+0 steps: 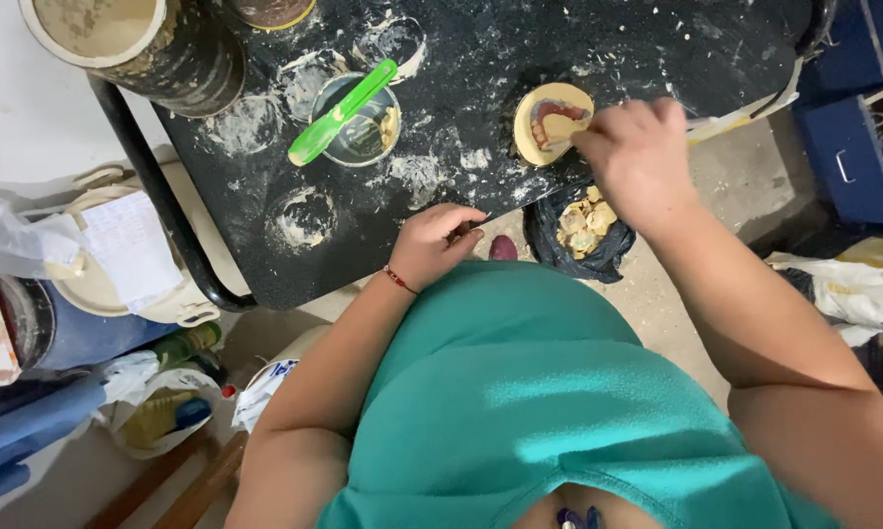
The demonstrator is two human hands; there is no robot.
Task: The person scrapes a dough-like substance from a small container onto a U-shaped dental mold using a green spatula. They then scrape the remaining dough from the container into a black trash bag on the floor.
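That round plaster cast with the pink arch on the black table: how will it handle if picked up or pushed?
The plaster cast looks rigid and probably brittle: broken pieces fill the black bag. It lies flat, so it is unlikely to roll. The dusty black table may let it slide.

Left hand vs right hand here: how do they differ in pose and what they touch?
The left hand rests curled at the near edge of the black, plaster-dusted table, holding nothing that shows; the right hand reaches further in, fingers pinched at the round tan plaster dental cast with pink gums. The left wrist wears a thin red bracelet; the right wrist is bare. Both are bare, ungloved hands.
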